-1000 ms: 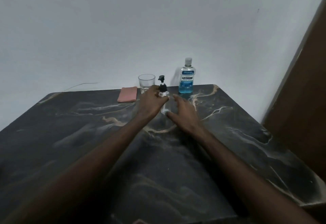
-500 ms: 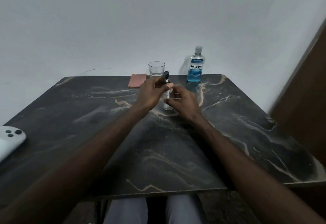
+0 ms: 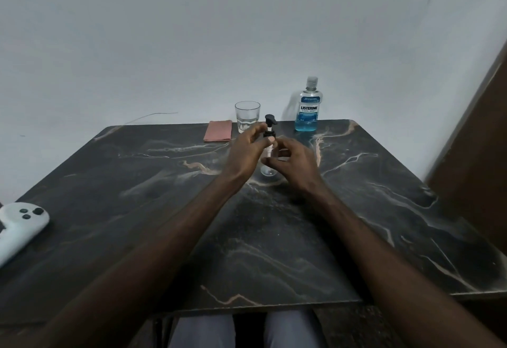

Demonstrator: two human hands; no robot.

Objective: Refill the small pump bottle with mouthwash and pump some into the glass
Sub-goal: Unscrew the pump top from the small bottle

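Left hand (image 3: 245,153) pinches the collar of the pump bottle (image 3: 268,170); right hand (image 3: 295,162) curls round its body, toward the tabletop's (image 3: 164,224) far edge. Light, slippery: brace low.

Place: a room in a home, most likely (nothing marks which room).
Table: dark marble-look top (image 3: 137,183) against a bare white wall (image 3: 192,32) at 12 o'clock.
Household things: white game controller (image 3: 22,221) at 9 o'clock; mouthwash bottle (image 3: 307,106) at 1 o'clock; drinking glass (image 3: 247,116) and folded pink cloth (image 3: 218,134) at 12 o'clock.
Edge: brown wooden panel (image 3: 480,155) at 3 o'clock.
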